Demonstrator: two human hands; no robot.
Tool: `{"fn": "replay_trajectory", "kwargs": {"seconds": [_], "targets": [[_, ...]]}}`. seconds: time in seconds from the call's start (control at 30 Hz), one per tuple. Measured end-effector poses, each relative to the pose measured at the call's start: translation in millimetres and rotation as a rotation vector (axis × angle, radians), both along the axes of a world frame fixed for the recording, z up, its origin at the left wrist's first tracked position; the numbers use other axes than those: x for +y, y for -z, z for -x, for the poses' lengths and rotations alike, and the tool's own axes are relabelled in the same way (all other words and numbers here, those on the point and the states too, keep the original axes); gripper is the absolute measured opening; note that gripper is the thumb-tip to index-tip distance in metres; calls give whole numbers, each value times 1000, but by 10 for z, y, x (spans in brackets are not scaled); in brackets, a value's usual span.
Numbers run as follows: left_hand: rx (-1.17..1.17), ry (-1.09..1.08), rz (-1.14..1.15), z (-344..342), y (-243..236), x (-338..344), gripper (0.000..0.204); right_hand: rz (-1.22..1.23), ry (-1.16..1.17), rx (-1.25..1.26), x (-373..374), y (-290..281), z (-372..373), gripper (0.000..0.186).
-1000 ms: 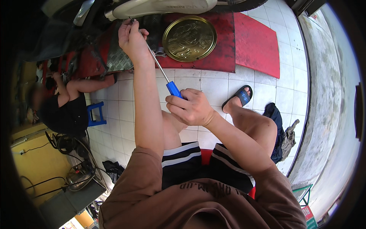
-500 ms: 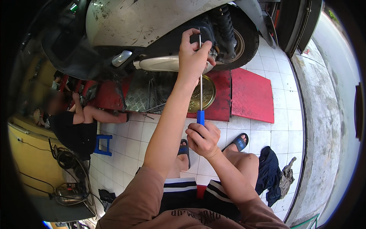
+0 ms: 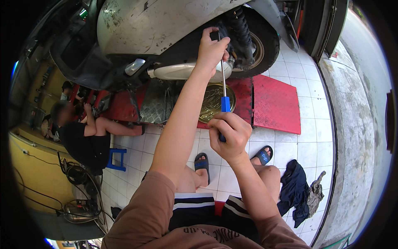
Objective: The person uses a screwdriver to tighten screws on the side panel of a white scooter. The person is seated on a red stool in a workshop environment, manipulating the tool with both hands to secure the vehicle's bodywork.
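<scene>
Right grip (image 3: 231, 133) around screwdriver handle (image 3: 225, 104)

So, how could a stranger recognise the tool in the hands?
Start at the pale scooter; the left hand is in front. From there, the tool runs down to the right hand. Its slim metal shaft and blue handle set it apart.

Bright metal, smooth plastic, matt fabric

At 1 o'clock, the screwdriver (image 3: 224, 83) has a smooth, shiny metal shaft (image 3: 223, 68) and blue plastic handle (image 3: 225, 104); behind it, the tray (image 3: 234, 98) is glossy embossed metal. The scooter panel (image 3: 145, 27) at 11 o'clock is smooth but scuffed. The stool (image 3: 117, 152) at 8 is plastic, the crumpled cloth (image 3: 294, 189) at 4 matt.
</scene>
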State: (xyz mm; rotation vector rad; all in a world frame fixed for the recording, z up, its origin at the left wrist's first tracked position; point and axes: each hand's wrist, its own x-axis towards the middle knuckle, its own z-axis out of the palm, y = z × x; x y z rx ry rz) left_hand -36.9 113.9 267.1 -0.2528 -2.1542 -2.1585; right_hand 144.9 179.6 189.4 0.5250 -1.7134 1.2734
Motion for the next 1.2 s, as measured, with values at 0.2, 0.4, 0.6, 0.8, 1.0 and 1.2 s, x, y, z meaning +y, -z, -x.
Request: {"fn": "replay_trajectory", "kwargs": {"seconds": [0.2,0.4,0.6,0.8,1.0,1.2], "targets": [[25,12,23,60,-22,42,51,18,4,-22,-8,-70,82,19],[15,26,12,91,-20,14,55,35,-56,-119,-42,-110,57,17],[-89,-113,-109,-972,284,-310,43,102,-308,-228,-8,-260,-13,14],[-386,214,-235,-2319,361,-602,53,117,-416,-299,-39,-503,-21,13],[-309,109,-299,-2272,-81,-601,36,252,-610,-575,-111,-842,250,18],[83,-240,147,-2318,-249,-551,22,338,-170,-840,-33,-927,266,41]]}}
